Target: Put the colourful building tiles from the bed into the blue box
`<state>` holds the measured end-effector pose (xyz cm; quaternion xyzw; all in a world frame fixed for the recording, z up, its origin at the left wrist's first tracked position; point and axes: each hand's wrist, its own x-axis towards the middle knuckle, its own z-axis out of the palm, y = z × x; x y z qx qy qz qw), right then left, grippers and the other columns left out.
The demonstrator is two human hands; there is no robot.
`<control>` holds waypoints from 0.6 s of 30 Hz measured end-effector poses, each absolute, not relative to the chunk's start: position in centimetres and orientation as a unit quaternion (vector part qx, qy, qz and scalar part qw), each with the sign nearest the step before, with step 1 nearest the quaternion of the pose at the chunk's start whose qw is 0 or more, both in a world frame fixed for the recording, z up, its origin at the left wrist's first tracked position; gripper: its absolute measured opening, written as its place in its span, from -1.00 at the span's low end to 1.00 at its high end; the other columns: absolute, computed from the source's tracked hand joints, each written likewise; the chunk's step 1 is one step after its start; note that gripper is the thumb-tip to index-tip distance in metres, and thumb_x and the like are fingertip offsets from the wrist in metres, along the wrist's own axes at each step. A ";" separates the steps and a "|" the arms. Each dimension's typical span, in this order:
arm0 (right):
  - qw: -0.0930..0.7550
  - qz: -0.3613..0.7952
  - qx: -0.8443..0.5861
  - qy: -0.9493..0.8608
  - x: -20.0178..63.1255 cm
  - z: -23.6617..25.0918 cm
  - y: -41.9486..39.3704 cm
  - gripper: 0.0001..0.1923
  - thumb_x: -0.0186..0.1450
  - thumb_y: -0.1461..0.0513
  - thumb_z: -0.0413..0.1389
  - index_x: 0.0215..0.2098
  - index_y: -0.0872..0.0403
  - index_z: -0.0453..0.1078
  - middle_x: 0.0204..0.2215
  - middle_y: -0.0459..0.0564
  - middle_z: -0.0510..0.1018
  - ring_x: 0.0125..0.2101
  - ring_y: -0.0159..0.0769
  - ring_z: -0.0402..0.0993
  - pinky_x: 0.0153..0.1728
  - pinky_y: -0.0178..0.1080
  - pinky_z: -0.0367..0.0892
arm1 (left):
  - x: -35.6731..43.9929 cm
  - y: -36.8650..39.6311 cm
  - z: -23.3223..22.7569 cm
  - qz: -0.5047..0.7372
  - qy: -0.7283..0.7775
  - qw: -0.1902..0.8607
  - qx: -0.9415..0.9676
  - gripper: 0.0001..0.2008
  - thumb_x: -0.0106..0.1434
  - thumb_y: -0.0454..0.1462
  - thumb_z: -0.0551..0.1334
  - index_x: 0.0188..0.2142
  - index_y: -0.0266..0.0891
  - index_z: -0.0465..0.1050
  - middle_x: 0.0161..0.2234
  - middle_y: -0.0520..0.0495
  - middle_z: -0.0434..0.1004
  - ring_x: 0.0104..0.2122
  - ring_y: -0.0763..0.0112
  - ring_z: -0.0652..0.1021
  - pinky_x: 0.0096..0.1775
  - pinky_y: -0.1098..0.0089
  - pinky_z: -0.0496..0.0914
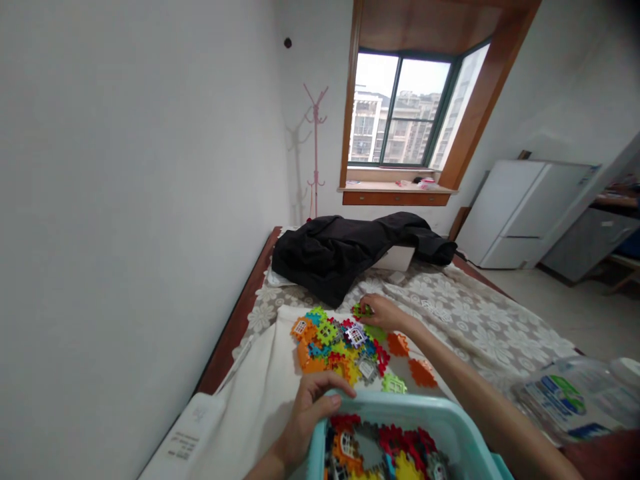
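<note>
Bed (480, 320) with a lace-patterned cover fills the lower middle of the view; all positions below are taken from it. At its far end, under the window (400, 110), lies a crumpled black garment (345, 250), partly draped over a white box. On the bed's near part a plain cream cloth (260, 380) is spread, and on that cloth sits a loose pile of coloured interlocking plastic tiles (335, 347): orange, green, yellow, red, blue and white pieces, with three strays (two orange, one pale green) just to the pile's right. At the bed's near edge, closest to the camera, a turquoise plastic bin (405, 417) holds more tiles of the same kind, mostly red, orange and yellow. Left hand (313, 407) is wrapped over the bin's far-left rim, fingers curled across the top edge, thumb side out of sight; grip closed on the rim. Right hand (383, 312) is stretched out to the far side of the pile, fingers pinched narrow around a small green tile (361, 309) that shows at the fingertips; this tile sits at the pile's far edge, well apart from the bin, and whether it is lifted clear of the cloth cannot be told. At the bed's right edge a clear plastic container with a blue and green label (575, 397) lies blurred in the foreground.
</note>
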<state>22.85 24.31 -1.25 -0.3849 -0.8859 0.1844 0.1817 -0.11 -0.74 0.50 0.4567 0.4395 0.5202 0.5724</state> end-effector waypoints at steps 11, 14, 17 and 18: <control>0.214 0.228 -0.341 -0.886 27.3 0.7 18.3 -0.72 0.24 0.30 0.16 -0.07 0.02 0.42 -0.07 0.05 0.59 -0.08 -0.13 0.49 0.02 -0.13 0.38 | -0.1 -0.5 0.9 0.515 0.430 0.584 0.457 -0.76 0.13 -0.10 0.40 -0.27 -0.17 0.69 -0.25 -0.09 0.61 -0.19 0.15 0.49 -0.11 0.30 0.33; 0.159 0.224 -0.328 -0.904 27.3 0.2 17.0 -0.58 0.16 0.37 0.15 0.00 0.05 0.42 0.05 0.13 0.57 0.06 -0.03 0.46 0.12 -0.06 0.33 | -0.2 -0.5 0.6 0.512 0.436 0.583 0.456 -0.74 0.13 -0.08 0.40 -0.26 -0.17 0.69 -0.23 -0.09 0.60 -0.18 0.14 0.49 -0.09 0.30 0.33; 0.136 0.225 -0.327 -0.907 27.1 -0.1 16.8 -0.48 0.07 0.42 0.12 0.01 0.05 0.42 0.10 0.13 0.55 0.10 0.00 0.44 0.13 -0.07 0.32 | -0.3 -0.5 0.4 0.513 0.439 0.582 0.453 -0.75 0.14 -0.09 0.40 -0.25 -0.16 0.69 -0.22 -0.08 0.61 -0.17 0.15 0.48 -0.10 0.31 0.34; 0.135 0.227 -0.332 -0.906 27.0 -0.2 16.8 -0.47 0.05 0.44 0.11 -0.01 0.04 0.43 0.09 0.11 0.56 0.09 -0.02 0.45 0.11 -0.09 0.32 | -0.3 -0.5 0.4 0.516 0.438 0.582 0.451 -0.76 0.14 -0.10 0.40 -0.25 -0.16 0.69 -0.22 -0.08 0.61 -0.17 0.16 0.48 -0.11 0.31 0.34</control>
